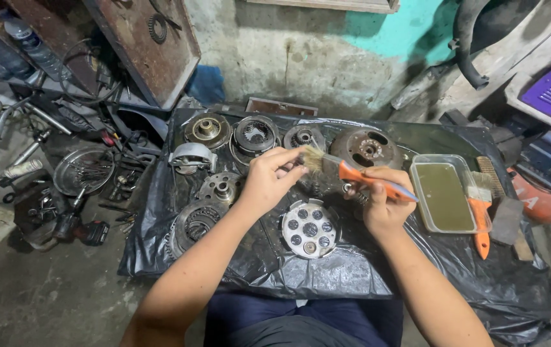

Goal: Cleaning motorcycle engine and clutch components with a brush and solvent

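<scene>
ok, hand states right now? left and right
Left hand: closed on a small part, too hidden to identify, at the brush bristles.
Right hand: closed on the orange-handled brush.

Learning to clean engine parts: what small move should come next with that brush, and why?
Probably stroke the brush across the small part pinched in the left hand. The right hand holds the orange handle, the bristles already lie at the left fingertips, and the tray of liquid sits beside.

Glossy, crinkled black plastic sheet (327, 270) w/ dull, greasy metal clutch parts (309, 228); paintbrush (352, 175) w/ smooth orange plastic handle, pale bristles; clear plastic tray (444, 196); rough, stained plaster wall (301, 58).
</scene>
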